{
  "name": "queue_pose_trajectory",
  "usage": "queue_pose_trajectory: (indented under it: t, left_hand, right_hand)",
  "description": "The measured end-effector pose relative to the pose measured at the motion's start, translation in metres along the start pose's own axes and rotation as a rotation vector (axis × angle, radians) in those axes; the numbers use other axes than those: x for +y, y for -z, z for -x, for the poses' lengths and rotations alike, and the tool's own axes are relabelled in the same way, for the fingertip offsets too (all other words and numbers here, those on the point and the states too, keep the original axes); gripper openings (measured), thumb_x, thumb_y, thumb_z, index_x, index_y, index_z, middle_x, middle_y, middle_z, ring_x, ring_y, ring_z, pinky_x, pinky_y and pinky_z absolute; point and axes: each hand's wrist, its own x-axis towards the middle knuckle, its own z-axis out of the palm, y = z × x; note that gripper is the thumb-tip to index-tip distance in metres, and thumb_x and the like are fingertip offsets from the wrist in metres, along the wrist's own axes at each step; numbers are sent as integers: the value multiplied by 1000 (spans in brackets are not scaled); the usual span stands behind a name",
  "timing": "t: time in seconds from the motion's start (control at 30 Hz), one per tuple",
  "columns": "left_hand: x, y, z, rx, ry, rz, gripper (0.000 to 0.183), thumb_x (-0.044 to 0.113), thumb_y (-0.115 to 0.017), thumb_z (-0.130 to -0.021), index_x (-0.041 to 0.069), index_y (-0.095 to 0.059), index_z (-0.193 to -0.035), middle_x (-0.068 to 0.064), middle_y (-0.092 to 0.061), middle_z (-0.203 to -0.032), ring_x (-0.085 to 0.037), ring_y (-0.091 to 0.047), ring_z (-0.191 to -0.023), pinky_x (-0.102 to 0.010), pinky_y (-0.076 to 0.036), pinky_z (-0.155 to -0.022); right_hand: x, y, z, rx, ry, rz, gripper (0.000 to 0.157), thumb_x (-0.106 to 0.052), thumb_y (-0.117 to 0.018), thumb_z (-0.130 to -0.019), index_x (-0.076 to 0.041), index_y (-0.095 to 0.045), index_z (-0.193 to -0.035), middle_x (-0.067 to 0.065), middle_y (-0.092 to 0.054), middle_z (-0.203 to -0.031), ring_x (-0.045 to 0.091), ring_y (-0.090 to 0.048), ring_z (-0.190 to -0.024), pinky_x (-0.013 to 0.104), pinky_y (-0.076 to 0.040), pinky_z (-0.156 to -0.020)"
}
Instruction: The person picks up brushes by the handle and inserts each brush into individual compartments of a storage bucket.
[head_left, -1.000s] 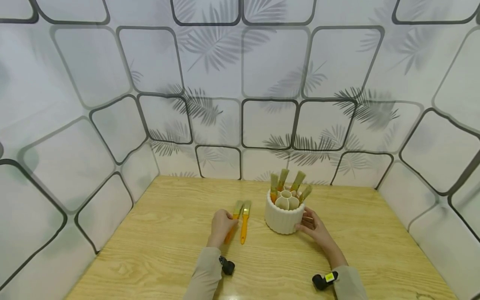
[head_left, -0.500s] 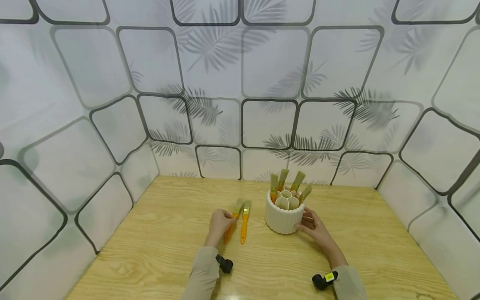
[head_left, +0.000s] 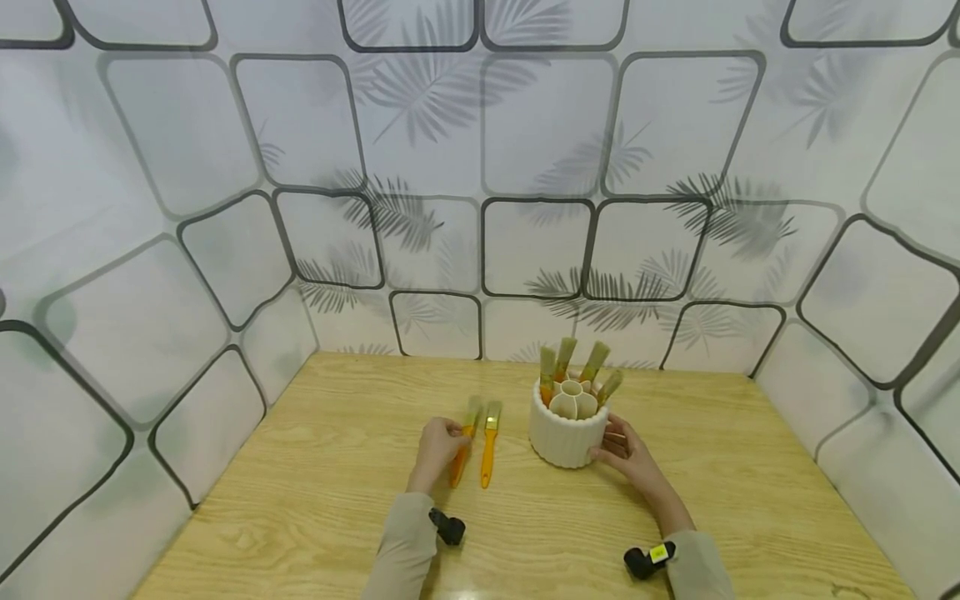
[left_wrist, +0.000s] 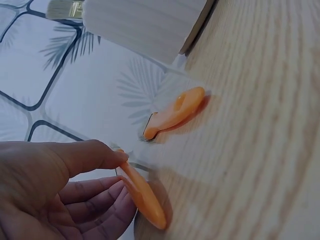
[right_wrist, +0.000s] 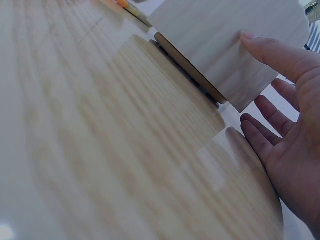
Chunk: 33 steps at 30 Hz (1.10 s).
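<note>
My left hand [head_left: 438, 450] pinches a paintbrush [head_left: 461, 461] by its orange handle, between thumb and fingers; the left wrist view shows the handle [left_wrist: 143, 200] angled down close to the wood. Just right of it lies a second orange-handled paintbrush [head_left: 489, 450]. A white ribbed round holder [head_left: 566, 439] with flower-like compartments stands further right, several paintbrushes [head_left: 595, 362] upright or leaning in it, bristles up. Against its right side rests my right hand [head_left: 633, 458]. In the right wrist view its thumb [right_wrist: 272, 52] touches the holder's wall; the other fingers are extended, the index partly hidden.
Under everything is a light wood-grain table [head_left: 315, 483]. A white patterned wall covering [head_left: 442, 325] borders it at the back and both sides. Small black cameras [head_left: 448, 528] are strapped at both sleeves.
My left hand has shifted slightly left with its paintbrush, widening the gap to the second one. The right hand and the holder stay put.
</note>
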Motion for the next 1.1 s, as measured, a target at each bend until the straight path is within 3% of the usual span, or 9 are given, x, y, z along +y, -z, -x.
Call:
queue_pose_trajectory:
  t: [0.3, 0.77, 0.9, 1.1]
  left_hand:
    - [5, 4, 1, -12, -14, 35, 23, 6, -71, -77, -6, -67, -97, -13, -64, -80, -16, -57, -64, -27, -50, -54]
    - [6, 6, -1, 27, -61, 112, 27, 5, -72, -77, -7, -65, -100, -15, -63, -80, -14, -56, -60, -26, -51, -49]
    - [8, 7, -1, 40, -77, 135, 27, 5, -72, -77, -7, -65, -100, -15, -64, -79, -14, -57, -62, -26, -51, -49]
    - [10, 7, -2, 38, -83, 145, 29, 8, -73, -77, -5, -64, -101, -13, -63, -79, -16, -60, -67, -27, -52, -52]
  right_hand:
    - [1, 0, 0, -2, 5, -7, 70, -9, -64, -87, -5, -23, -144, 24, -38, -130, 41, -42, -121, 12, -42, -87]
    - [-1, -1, 0, 0, -23, 16, 72, -12, -64, -88, -4, -21, -145, 23, -38, -131, 41, -40, -123, 15, -41, -89]
    - [1, 0, -1, 1, -27, 23, 72, -13, -64, -88, -5, -22, -145, 23, -37, -133, 42, -40, -124, 22, -41, -94]
    - [-1, 0, 0, -28, -18, 2, 70, -12, -62, -89, -7, -22, -145, 28, -31, -142, 45, -34, -128, 43, -37, -101]
